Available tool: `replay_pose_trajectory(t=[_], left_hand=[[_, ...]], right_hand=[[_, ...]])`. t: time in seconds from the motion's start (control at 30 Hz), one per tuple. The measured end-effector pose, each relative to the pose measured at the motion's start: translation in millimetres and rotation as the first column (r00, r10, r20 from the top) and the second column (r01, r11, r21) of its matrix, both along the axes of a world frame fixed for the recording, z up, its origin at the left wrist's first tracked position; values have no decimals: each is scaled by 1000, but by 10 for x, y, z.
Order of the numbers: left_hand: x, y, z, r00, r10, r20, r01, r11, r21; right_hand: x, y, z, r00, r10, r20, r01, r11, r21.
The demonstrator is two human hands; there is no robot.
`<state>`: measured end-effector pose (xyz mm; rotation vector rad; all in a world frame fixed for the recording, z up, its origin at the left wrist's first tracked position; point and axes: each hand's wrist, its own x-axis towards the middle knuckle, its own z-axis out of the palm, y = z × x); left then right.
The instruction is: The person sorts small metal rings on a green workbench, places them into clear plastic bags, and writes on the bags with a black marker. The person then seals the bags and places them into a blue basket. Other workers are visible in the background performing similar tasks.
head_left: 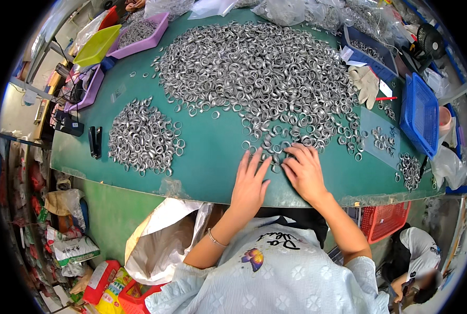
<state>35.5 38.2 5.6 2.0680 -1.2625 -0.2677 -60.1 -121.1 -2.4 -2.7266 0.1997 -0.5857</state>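
A large heap of silver metal rings (pixel 259 68) covers the far middle of the green table (pixel 212 162). Loose rings spill from it toward me. My left hand (pixel 250 180) lies near the front edge, palm down, fingers stretched and apart, their tips at the nearest rings. Beside it, my right hand (pixel 305 172) also faces down, its fingers spread and slightly bent, fingertips touching rings of the spill. A few loose rings lie between the two hands. Neither hand visibly grips a ring. To the left sits a smaller pile of rings (pixel 142 138).
A black stapler (pixel 94 142) lies left of the small pile. Rings fill a pink tray (pixel 142 37) and a dark blue bin (pixel 369 49) at the back. At right are a glove (pixel 366 85), a blue basket (pixel 420 112) and small ring groups. Someone crouches at lower right.
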Motion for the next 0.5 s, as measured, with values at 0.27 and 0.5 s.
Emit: replay_pose_trajectory(t=[0.27, 0.5], left_hand=[[37, -41, -89, 981, 78, -177, -108, 979, -171], [-207, 58, 125, 971, 21, -238, -69, 979, -193]], right_hand=[[-294, -128, 97, 992, -124, -16, 124, 991, 54], [-357, -97, 173, 985, -169, -45, 173, 979, 108]])
